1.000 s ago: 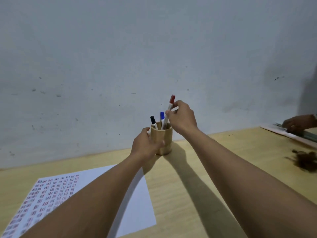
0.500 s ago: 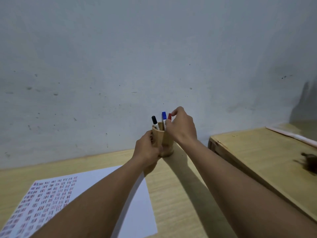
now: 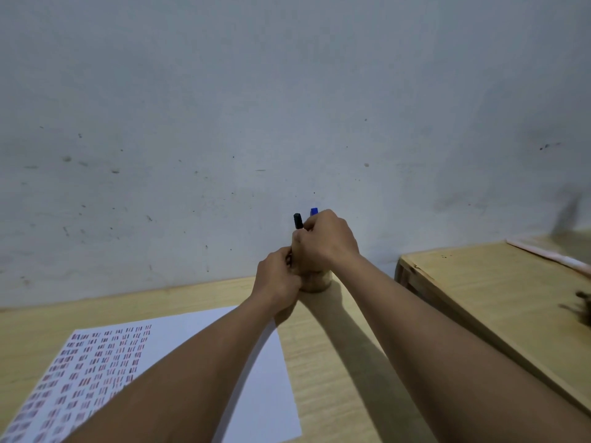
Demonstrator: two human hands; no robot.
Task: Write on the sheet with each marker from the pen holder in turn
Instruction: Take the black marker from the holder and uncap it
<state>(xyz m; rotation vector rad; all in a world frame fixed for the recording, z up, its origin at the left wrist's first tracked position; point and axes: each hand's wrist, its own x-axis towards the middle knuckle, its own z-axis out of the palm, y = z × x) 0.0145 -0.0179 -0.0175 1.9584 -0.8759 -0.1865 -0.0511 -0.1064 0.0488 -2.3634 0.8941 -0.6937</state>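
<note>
The wooden pen holder (image 3: 315, 282) stands on the table (image 3: 335, 346) close to the grey wall (image 3: 287, 107), and the left hand (image 3: 277, 279) has its fingers closed around its left side. The right hand (image 3: 326, 243) covers the top of the holder with curled fingers; I cannot tell what they grip. A black marker (image 3: 298, 221) and a blue marker (image 3: 314, 212) stick up behind this hand, and the sheet (image 3: 265, 378), with rows of short marks, lies at the near left.
</note>
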